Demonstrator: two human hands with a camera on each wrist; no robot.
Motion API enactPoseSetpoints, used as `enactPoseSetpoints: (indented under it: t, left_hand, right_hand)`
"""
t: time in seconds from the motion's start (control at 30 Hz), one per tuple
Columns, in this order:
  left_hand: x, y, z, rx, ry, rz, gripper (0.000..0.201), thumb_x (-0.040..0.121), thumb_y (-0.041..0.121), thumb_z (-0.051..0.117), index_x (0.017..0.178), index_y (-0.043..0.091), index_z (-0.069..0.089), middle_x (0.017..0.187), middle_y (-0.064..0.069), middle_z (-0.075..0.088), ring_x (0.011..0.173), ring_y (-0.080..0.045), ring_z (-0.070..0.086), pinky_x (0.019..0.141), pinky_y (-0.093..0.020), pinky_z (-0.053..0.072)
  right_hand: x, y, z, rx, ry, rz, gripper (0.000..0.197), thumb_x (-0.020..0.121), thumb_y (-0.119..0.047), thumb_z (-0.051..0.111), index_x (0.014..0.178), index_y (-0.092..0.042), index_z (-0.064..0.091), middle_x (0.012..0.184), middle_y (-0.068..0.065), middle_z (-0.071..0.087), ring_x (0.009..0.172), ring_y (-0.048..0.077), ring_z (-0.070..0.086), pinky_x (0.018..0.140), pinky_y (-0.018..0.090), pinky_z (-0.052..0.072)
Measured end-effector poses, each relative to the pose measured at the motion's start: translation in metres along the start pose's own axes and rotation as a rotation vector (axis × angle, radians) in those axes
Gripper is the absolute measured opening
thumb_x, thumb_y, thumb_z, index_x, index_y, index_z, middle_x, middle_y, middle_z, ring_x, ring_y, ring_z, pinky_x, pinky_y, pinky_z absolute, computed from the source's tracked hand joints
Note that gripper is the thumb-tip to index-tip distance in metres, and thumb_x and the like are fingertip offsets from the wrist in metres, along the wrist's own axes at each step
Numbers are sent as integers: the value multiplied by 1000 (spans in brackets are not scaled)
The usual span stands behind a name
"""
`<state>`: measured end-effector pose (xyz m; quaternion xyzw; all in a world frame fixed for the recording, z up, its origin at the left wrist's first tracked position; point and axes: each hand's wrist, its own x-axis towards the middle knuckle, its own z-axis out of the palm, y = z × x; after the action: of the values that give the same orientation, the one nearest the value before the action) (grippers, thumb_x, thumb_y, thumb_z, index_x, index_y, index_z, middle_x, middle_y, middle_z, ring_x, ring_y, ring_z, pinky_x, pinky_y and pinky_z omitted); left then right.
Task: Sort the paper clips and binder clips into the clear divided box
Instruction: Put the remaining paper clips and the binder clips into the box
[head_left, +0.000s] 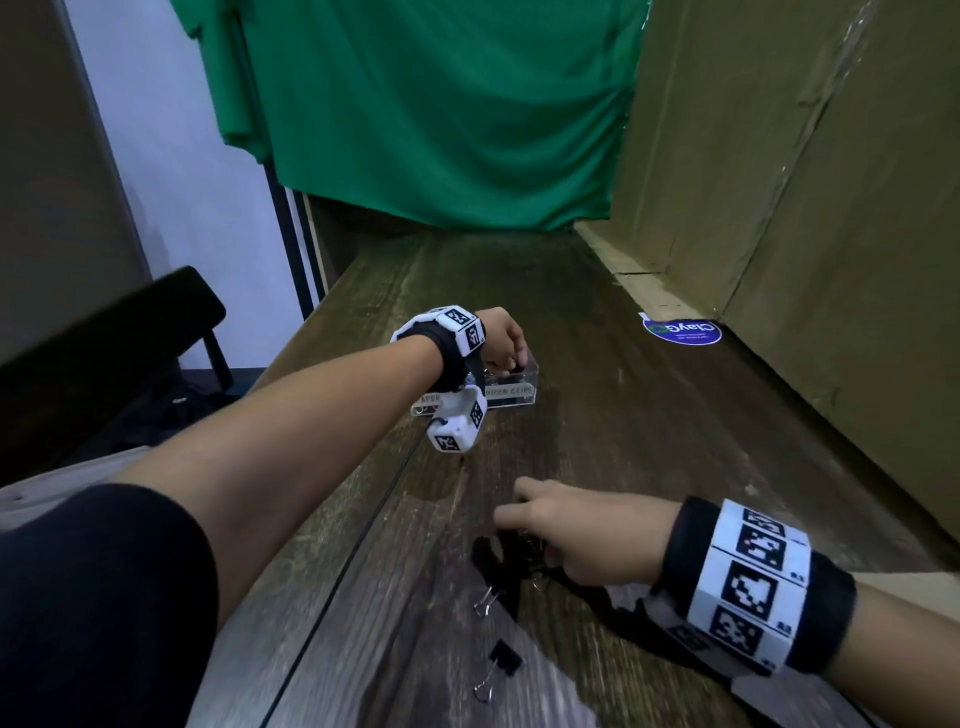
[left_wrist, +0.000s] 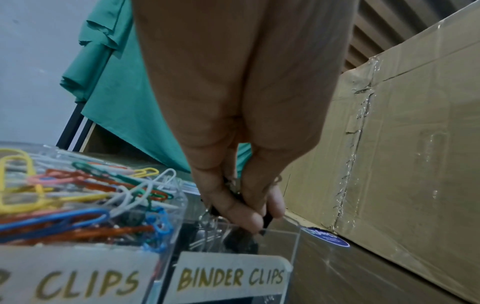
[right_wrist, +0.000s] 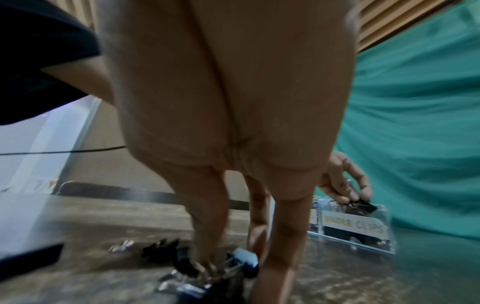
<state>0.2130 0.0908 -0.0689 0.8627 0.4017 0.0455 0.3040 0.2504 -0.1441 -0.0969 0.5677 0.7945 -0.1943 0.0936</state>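
Note:
The clear divided box stands mid-table, labelled "BINDER CLIPS" on its right compartment. The left compartment holds several coloured paper clips. My left hand hangs over the right compartment and pinches a black binder clip at the rim; the right wrist view shows the same clip. Nearer me, my right hand reaches down into a pile of black binder clips, its fingers curled round one. Two more binder clips lie loose in front of the pile.
A tall cardboard box walls off the table's right side, with a blue round sticker at its foot. Green cloth hangs behind the wooden table. A black chair stands off the left edge.

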Motion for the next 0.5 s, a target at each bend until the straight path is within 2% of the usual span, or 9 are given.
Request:
enactPoseSetpoints:
  t: [0.1, 0.17, 0.23, 0.3, 0.37, 0.43, 0.5]
  left_hand:
    - [0, -1, -5, -17, -46, 7, 28, 81, -6, 55, 67, 14, 68, 80, -11, 66, 74, -23, 63, 86, -42, 58]
    - [-2, -1, -10, -31, -56, 15, 29, 83, -8, 53, 69, 13, 68, 83, -10, 66, 78, -26, 62, 82, -41, 59]
    - [-2, -2, -14, -40, -36, 27, 27, 83, -9, 53, 74, 10, 69, 86, -10, 67, 76, -26, 61, 72, -34, 59]
    - [-2, -4, -15, 0, -14, 36, 26, 82, -10, 55, 79, 10, 71, 98, -12, 70, 76, -25, 63, 68, -30, 59]
    - [-4, -4, -16, 39, 16, 38, 27, 80, -11, 57, 85, 10, 73, 104, -11, 71, 78, -23, 66, 72, -33, 62]
    - [-10, -4, -20, 92, 69, 63, 26, 79, -10, 60, 89, 11, 72, 104, -10, 72, 82, -20, 67, 79, -39, 61]
    - [-22, 0, -24, 136, 135, 99, 26, 77, -9, 62, 89, 12, 72, 102, -9, 74, 82, -17, 67, 83, -40, 60]
  right_hand:
    - [5, -7, 5, -73, -26, -29, 35, 91, -9, 51, 124, -20, 45, 118, 8, 35, 109, 27, 39, 88, 48, 47]
    - [5, -8, 7, -83, -25, -35, 32, 94, -28, 53, 124, -21, 45, 119, 9, 35, 112, 27, 37, 91, 50, 46]
    - [5, -10, 9, -95, -25, -57, 37, 92, -37, 54, 125, -24, 43, 119, 10, 34, 110, 28, 36, 88, 51, 46]
    - [4, -13, 11, -146, -5, -96, 39, 92, -35, 54, 128, -29, 40, 117, 11, 34, 108, 29, 35, 77, 45, 46]
    - [4, -15, 15, -182, 34, -135, 37, 94, -27, 52, 129, -30, 40, 115, 11, 34, 105, 29, 35, 72, 42, 43]
    - [2, -14, 19, -183, 82, -172, 31, 95, -19, 51, 124, -27, 43, 113, 10, 36, 102, 29, 36, 75, 46, 47]
    - [0, -11, 18, -178, 99, -171, 28, 95, -13, 50, 120, -24, 48, 112, 9, 38, 102, 29, 39, 79, 50, 49]
